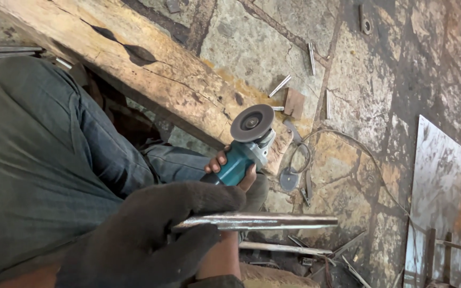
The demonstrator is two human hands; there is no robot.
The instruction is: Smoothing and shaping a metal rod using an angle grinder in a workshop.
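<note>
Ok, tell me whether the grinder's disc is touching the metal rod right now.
No: the angle grinder in the bare right hand is held up apart from the metal rod gripped by the gloved left hand.

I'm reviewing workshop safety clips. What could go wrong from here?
The right hand is bare on the angle grinder, whose disc shows no guard, so a slip could cut fingers. The gloved left hand alone holds the metal rod, unclamped; it could kick. Scrap on the stone floor might trip.
</note>
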